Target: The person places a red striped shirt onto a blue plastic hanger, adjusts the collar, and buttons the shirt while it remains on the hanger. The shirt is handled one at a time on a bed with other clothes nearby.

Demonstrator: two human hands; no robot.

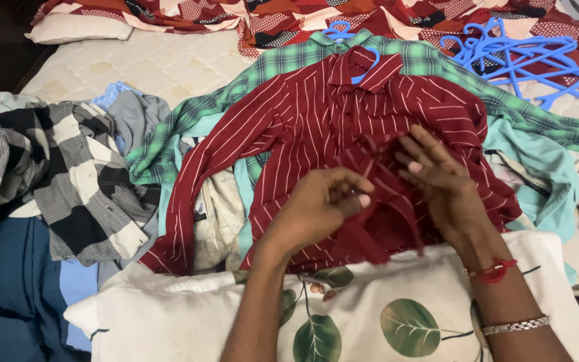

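Note:
A dark red shirt with thin white stripes (303,121) lies spread on a pile of clothes, hung on a blue hanger (368,66) at its collar. My left hand (319,204) pinches the shirt's front placket near the middle. My right hand (437,177) holds the opposite edge of the front opening, fingers bent around the fabric. Under it lies a green checked shirt (269,67) on another blue hanger.
A white pillow with green leaf print (383,315) lies in front of me. A black-and-white checked shirt (61,174) and blue clothes (8,281) lie at left. Several blue hangers (524,57) are heaped at back right on a patterned red blanket (289,17). Bare mattress (149,64) at back left.

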